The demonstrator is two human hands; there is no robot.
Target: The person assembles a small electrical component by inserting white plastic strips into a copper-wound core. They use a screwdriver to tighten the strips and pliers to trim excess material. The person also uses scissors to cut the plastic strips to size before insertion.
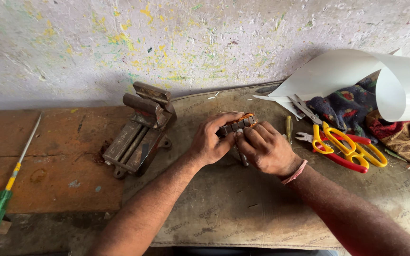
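both hands working a small motor core over the mat
left hand (209, 142) and right hand (265, 148) grasp the core (239, 123) beside the vise (141, 135); fingertip work under way, likely needing a steady hold.

A rusty bench vise (141, 130) sits on the counter (48, 156). A green-handled screwdriver (6, 187) lies at left; yellow scissors (352, 144) and a curled white sheet (380, 78) at right.

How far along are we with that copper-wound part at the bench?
Done: nothing I can confirm. In hand: both hands, left hand and right hand, grip the copper-wound part over the mat. Left: vise, scissors and screwdriver lie untouched.
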